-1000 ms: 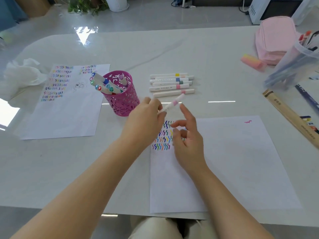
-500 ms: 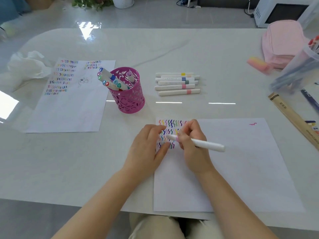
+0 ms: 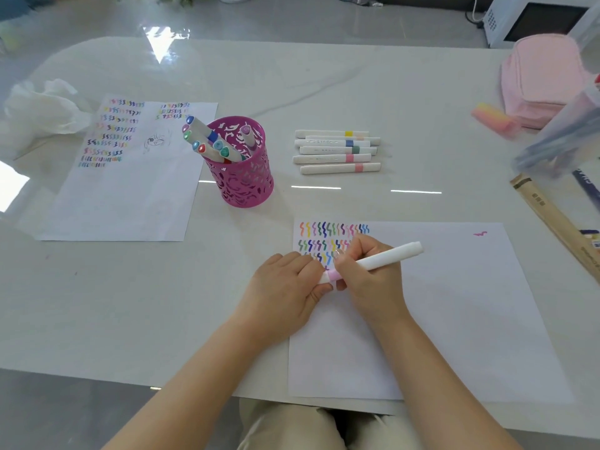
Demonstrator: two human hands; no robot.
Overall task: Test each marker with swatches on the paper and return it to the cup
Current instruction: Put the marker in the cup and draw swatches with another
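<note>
Six white markers (image 3: 331,159) are lying beyond the fingers, likely untested. Right fingers (image 3: 363,248) are pinching a white pink-banded marker (image 3: 389,254) over the swatched white paper (image 3: 470,303); left fingers (image 3: 302,264) are touching its end, grip indeterminate.

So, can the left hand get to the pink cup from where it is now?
Probably yes. The left hand rests at the upper left corner of the paper, and nothing stands between it and the pink cup. But its fingers seem to pinch the end of the marker, so it should let go first.
</note>
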